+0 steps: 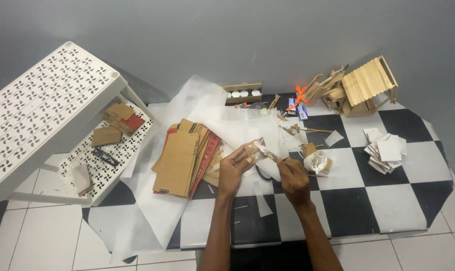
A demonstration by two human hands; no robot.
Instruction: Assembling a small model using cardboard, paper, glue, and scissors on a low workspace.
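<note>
While your left hand [233, 168] pinches a small cardboard piece [251, 149] above the checkered mat [358, 200], your right hand's [293, 178] grip clenches a thin stick [265, 151] against it; keep the piece steady.

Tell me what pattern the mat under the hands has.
The mat is a black-and-white checkerboard, clearest in the head view.

Both hands [262, 170] hold a small cardboard piece [251, 150] over the checkered mat [358, 200].
</note>
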